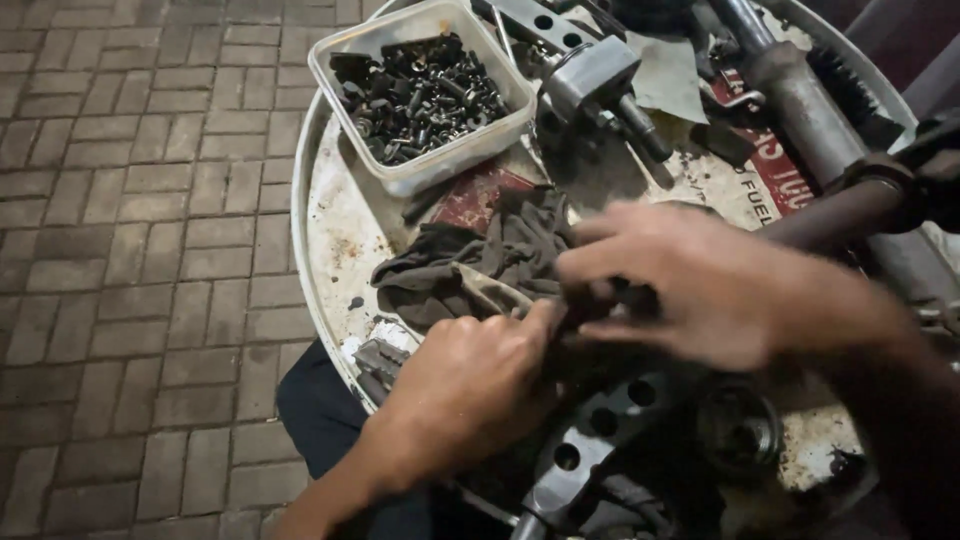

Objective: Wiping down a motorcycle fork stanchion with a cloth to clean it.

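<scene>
My left hand (468, 385) is curled over a metal part near the front of a round white drum top (335, 235), thumb pointing toward the other hand. My right hand (690, 285), blurred by motion, meets it with fingers bent around something small and dark that stays hidden between them. Under both hands lies a grey metal bracket with round holes (600, 435). A crumpled dark grey rag (480, 265) sits just beyond my fingers.
A clear plastic tub (420, 170) full of dark bolts and nuts stands at the back left. A long rusty steering rack (810, 120) and other metal parts (590, 70) cover the back and right. Brick paving (140, 250) lies to the left.
</scene>
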